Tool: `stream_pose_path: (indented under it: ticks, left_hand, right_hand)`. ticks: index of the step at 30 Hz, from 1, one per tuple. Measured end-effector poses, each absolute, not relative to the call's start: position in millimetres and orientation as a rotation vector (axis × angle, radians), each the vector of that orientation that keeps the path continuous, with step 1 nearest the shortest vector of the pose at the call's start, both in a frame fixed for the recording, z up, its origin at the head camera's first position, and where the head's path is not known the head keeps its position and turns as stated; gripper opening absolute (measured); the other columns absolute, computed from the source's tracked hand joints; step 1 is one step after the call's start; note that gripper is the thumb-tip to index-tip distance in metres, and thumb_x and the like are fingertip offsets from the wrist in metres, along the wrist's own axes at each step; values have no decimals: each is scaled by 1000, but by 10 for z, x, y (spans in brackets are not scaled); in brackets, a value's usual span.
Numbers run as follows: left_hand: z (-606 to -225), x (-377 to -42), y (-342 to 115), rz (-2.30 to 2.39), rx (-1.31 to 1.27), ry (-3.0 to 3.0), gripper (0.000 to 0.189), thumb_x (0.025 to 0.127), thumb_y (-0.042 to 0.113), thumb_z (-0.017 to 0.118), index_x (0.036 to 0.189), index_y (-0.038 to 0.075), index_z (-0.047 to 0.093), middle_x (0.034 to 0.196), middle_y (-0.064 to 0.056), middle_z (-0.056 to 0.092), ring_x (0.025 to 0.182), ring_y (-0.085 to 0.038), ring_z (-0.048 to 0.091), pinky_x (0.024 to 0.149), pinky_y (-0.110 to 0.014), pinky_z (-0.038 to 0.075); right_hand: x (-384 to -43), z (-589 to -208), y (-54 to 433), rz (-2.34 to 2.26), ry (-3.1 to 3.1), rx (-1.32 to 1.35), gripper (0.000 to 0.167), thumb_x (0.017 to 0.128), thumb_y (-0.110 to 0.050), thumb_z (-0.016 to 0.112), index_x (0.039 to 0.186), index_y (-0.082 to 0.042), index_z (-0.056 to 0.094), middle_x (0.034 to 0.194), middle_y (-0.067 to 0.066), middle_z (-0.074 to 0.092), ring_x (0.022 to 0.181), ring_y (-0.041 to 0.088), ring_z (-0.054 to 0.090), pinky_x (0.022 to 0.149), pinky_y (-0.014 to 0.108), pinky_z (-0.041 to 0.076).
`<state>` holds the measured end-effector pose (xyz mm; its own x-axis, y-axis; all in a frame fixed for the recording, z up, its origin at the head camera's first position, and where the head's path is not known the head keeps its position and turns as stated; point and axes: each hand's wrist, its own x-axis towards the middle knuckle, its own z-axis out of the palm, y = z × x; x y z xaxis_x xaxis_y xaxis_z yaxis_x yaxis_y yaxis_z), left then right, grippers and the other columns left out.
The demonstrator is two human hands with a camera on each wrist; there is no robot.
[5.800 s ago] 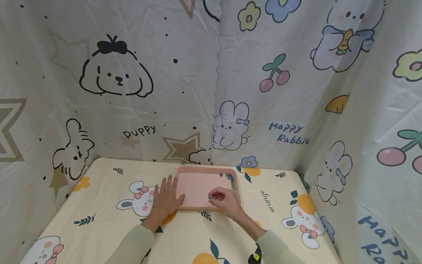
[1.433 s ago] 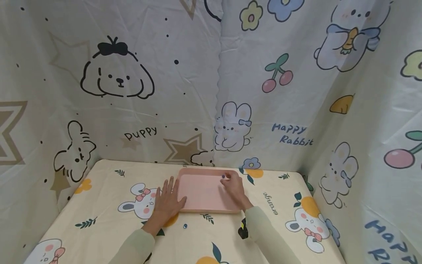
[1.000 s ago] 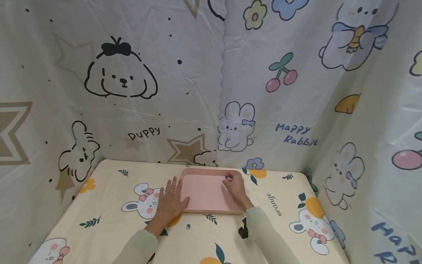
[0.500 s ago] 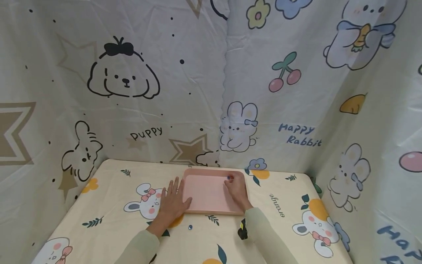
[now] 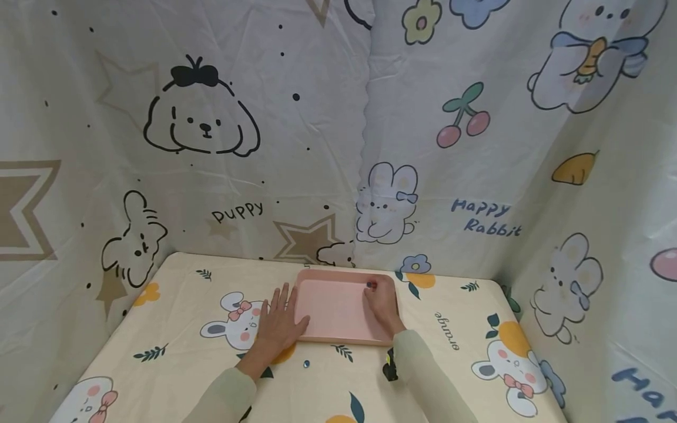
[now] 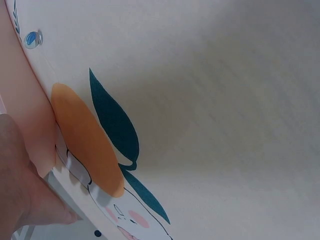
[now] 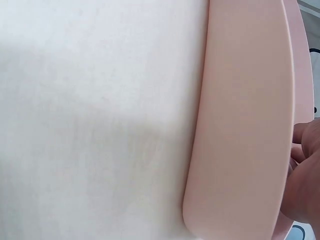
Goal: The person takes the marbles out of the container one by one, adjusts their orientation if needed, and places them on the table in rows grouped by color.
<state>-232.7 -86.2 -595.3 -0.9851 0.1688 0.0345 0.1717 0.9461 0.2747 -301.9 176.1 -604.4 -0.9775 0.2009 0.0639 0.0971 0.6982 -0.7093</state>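
Note:
A shallow pink tray (image 5: 333, 311) lies on the patterned cloth. My left hand (image 5: 278, 323) rests flat against its left edge, fingers spread and the thumb over the near rim. At the tray's far right corner, the curled fingers of my right hand (image 5: 381, 299) pinch a small dark blue marble (image 5: 369, 285). This hand covers the right side of the tray, so any other marbles there are hidden. Just in front of the tray's near edge lies a clear glass marble (image 5: 306, 364) with blue inside; the left wrist view shows the same marble (image 6: 33, 39) close to the tray wall.
A printed cloth (image 5: 185, 317) with rabbits, oranges and leaves covers the table. Behind and to both sides hang patterned curtains (image 5: 307, 117). A black object (image 5: 390, 365) shows beneath the right sleeve (image 5: 423, 364).
My right hand has moved from the tray's near middle to its far right corner, hiding the blue and green marbles seen there earlier. A clear marble now lies on the cloth. The left hand stays put.

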Motion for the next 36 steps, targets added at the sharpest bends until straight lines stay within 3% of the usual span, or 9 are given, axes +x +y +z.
stream_pose_path:
  ticks: [8,21,26,36]
  left_hand:
    - [-5979,-2339,-861,-449,-265,-3090,81,97,51,53,158,4,25,164,-19,16,149,-39,15,117,-61,13]
    - [-5977,-2332,-852,-432,-232,-3089,81,96,52,54,158,6,27,164,-18,18,149,-38,17,117,-60,15]
    - [-5974,-2322,-834,-419,-243,-3107,82,96,52,52,158,7,25,164,-18,17,149,-38,15,117,-60,15]
    - [-5913,-2301,-842,-424,-243,-3086,81,96,50,55,157,5,28,163,-19,20,148,-39,18,116,-61,16]
  right_hand:
    - [-3068,-6111,1721,1061,-2743,-308,19,91,-2,66,110,0,70,117,15,58,104,28,53,90,42,52]
    - [-3070,-6104,1657,1011,-2724,-358,10,94,-2,62,100,-4,69,105,11,58,100,27,53,94,42,50]
    - [-3044,-6121,1680,1029,-2715,-374,10,94,-1,62,100,-4,69,103,11,58,99,27,54,88,41,52]
    - [-2956,-6067,1713,1174,-2615,-141,16,89,2,67,102,-4,74,102,9,62,93,24,56,85,37,54]
